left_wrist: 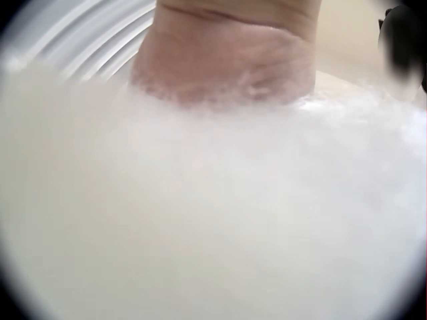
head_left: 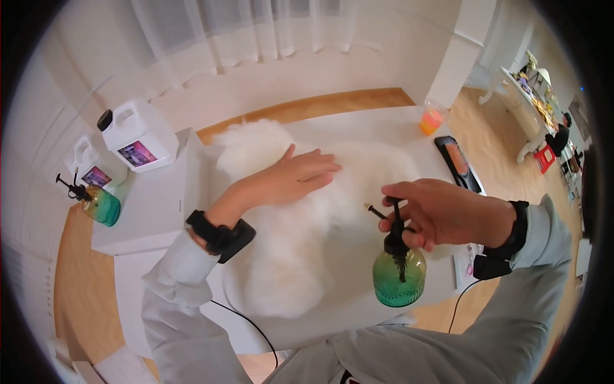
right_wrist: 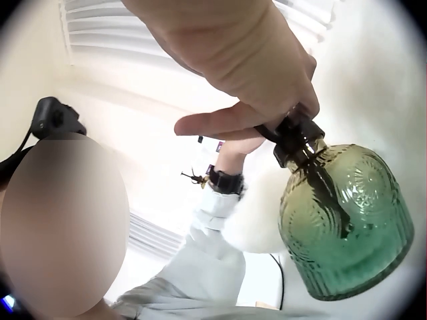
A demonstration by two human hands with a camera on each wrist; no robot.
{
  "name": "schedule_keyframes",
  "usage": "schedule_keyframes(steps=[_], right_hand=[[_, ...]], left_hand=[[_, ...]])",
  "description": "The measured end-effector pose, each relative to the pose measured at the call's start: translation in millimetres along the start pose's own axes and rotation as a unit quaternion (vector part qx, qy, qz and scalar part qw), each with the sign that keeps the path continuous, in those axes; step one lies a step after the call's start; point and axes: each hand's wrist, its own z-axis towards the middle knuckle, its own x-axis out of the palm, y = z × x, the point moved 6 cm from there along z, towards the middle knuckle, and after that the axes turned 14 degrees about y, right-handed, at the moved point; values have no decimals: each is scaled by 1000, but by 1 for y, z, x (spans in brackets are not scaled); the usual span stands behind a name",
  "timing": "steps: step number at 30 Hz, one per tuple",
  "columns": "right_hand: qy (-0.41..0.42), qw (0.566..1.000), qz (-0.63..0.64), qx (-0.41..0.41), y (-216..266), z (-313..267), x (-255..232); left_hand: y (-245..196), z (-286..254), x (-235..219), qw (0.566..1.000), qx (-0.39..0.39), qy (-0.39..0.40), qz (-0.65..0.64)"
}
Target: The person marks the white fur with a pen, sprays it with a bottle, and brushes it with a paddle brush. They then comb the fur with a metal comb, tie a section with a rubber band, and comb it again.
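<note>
A large mass of fluffy white fur (head_left: 281,275) lies across the white table (head_left: 358,121). My left hand (head_left: 294,176) rests on top of it with fingers extended; in the left wrist view the fur (left_wrist: 213,213) covers most of the picture and hides the fingers. My right hand (head_left: 441,208) grips a spray bottle (head_left: 400,275) by its black pump head, to the right of the fur. The bottle's ribbed, patterned glass fades from yellow to green, as the right wrist view shows on the bottle (right_wrist: 353,220). Its nozzle points left, toward the fur.
On the left, a white box (head_left: 150,211) bears a white jug (head_left: 144,141) with a black cap. A second jug (head_left: 96,169) and another spray bottle (head_left: 102,206) stand beside it. At the table's right are a cup (head_left: 432,120) with orange contents and a flat black package (head_left: 457,163).
</note>
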Motion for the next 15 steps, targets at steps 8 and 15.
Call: schedule_keyframes(steps=[8, 15], right_hand=[[-7, 962, 17, -272, 28, -87, -7], [-142, 878, 50, -455, 29, -154, -55]], left_hand=[[-21, -44, -11, 993, -1, -117, -26], [-13, -73, -13, 986, -18, -163, -33]])
